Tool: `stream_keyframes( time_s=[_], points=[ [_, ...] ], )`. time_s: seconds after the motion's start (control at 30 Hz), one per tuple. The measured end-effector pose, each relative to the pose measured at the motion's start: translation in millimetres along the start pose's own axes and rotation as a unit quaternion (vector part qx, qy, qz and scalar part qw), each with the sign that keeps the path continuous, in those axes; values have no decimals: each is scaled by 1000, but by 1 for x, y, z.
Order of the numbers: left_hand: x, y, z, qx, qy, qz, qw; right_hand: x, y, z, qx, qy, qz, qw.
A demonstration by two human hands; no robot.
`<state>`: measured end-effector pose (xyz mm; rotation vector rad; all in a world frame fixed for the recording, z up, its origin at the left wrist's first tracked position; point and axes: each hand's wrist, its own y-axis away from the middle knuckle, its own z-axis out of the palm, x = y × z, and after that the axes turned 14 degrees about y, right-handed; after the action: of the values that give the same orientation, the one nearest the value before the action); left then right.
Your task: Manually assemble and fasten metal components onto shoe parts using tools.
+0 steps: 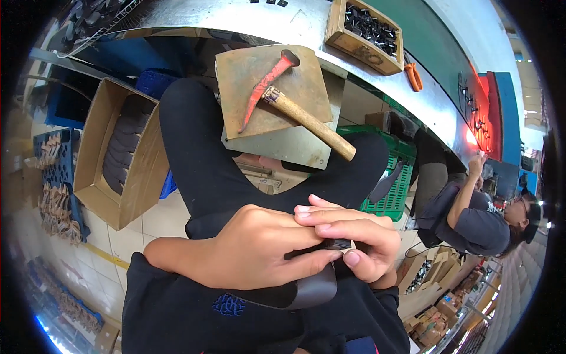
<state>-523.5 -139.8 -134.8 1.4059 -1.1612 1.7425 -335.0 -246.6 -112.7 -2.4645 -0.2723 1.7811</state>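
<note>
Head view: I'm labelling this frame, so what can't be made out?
All in the head view:
Dark piece: full shape hidden by the left grip and right grip.
Black pile: cut off by the upper edge.
Co-worker's hand: anything in it is too small.

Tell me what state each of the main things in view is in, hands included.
Left hand: closed on the dark strip
Right hand: fingers over the left hand, grip unclear
Dark strip: bent, held
Hammer: lying on the slab, handle overhanging
Wooden box: open, filled with small black parts
Cardboard box: open, holding dark pieces
Orange-handled tool: resting on the bench
Red light: lit
</note>
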Motion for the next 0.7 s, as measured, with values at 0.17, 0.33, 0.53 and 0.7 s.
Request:
stream_keyframes(
  time_s=[0.17, 0.33, 0.53, 0.7],
  points=[
    [-3, -1, 7, 29, 57, -21, 998, 3, -1, -2, -15, -32, -1, 999],
    [-3, -8, 6, 22, 51, -54, 997, 7, -1, 3, 17, 7, 9, 1000],
    [-3, -17, -7, -54, 100, -220, 969, 16, -1, 4, 39, 40, 95, 994],
    [-11, -11, -5, -26, 197, -256, 946, 58, 7, 6, 2, -176, 80, 981]
  ],
)
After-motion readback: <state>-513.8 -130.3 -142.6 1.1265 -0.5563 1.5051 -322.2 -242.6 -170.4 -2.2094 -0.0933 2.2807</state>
